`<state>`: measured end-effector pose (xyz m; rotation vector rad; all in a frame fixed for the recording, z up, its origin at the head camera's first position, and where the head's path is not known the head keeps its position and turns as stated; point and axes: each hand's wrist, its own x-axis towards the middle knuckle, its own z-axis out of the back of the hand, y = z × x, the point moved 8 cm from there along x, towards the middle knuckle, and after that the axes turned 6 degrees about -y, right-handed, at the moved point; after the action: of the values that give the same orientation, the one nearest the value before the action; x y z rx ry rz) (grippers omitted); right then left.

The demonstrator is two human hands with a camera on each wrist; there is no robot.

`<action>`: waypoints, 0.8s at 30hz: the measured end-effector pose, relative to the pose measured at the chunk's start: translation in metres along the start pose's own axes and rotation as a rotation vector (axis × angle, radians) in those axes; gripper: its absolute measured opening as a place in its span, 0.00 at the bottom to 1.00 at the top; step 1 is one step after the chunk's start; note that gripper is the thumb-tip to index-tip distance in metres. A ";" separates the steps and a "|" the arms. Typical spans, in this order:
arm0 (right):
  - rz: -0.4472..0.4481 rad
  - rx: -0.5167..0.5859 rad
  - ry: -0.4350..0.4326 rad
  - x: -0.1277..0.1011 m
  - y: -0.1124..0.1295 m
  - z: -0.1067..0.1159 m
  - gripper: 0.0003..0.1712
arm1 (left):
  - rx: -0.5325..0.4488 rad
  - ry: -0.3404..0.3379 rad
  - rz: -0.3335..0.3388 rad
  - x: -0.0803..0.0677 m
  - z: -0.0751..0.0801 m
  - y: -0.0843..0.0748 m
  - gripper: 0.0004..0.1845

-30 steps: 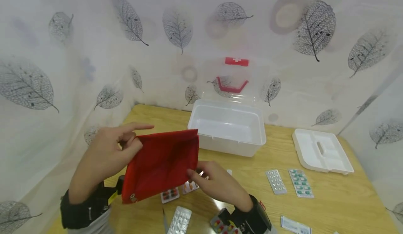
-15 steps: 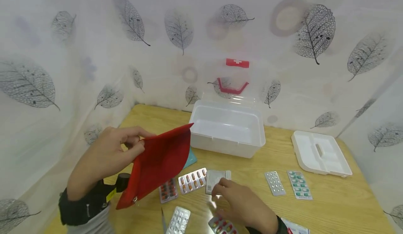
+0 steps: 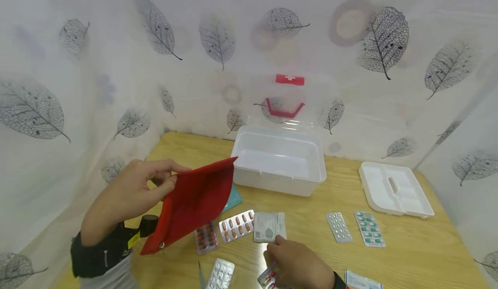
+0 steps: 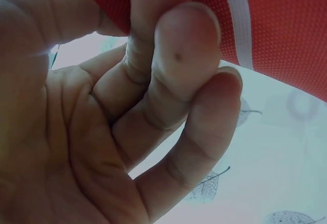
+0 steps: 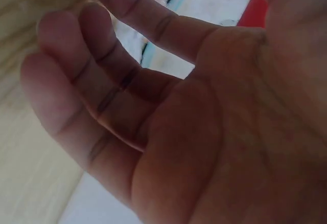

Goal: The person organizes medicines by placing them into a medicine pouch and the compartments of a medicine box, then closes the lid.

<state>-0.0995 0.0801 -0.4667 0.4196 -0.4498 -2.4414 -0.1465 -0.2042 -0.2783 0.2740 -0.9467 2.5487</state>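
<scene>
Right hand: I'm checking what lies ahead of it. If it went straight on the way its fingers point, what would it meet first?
Probably the white sachet: the right hand points up the table, fingertips just short of it. Depth is unclear.

I saw an open white plastic box (image 3: 279, 159) standing at the back of the light wooden table (image 3: 428, 246), its clear lid with a red handle (image 3: 284, 108) raised behind it. A white compartment tray (image 3: 394, 190) lay well to its right. Nearer me, a silver blister pack (image 3: 339, 227) and a green-pill blister pack (image 3: 369, 229) lay side by side. Leaf-printed white curtains (image 3: 218, 38) hung behind.
</scene>
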 end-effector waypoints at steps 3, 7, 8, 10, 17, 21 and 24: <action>-0.006 0.032 -0.001 0.000 0.000 0.000 0.26 | -0.002 -0.002 0.000 0.000 0.000 0.001 0.17; -0.011 0.047 0.001 0.001 0.001 0.002 0.25 | 0.004 0.000 -0.001 0.002 -0.001 0.002 0.16; -0.016 0.057 0.003 0.001 0.000 0.002 0.25 | 0.006 0.000 -0.003 0.002 -0.002 0.002 0.16; -0.018 0.093 0.005 0.002 0.001 0.004 0.24 | 0.014 -0.001 -0.011 0.003 -0.002 0.003 0.17; 0.044 0.149 -0.053 0.001 0.007 0.019 0.18 | -0.008 0.026 -0.011 0.004 -0.006 0.002 0.18; 0.072 0.184 -0.094 0.001 0.013 0.034 0.15 | -0.023 0.040 -0.004 0.003 -0.009 0.001 0.18; 0.095 0.256 -0.149 0.000 0.021 0.050 0.11 | -0.020 0.040 -0.007 0.002 -0.009 0.000 0.18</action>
<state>-0.1082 0.0753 -0.4139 0.3145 -0.8334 -2.3388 -0.1490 -0.1978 -0.2847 0.2191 -0.9544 2.5276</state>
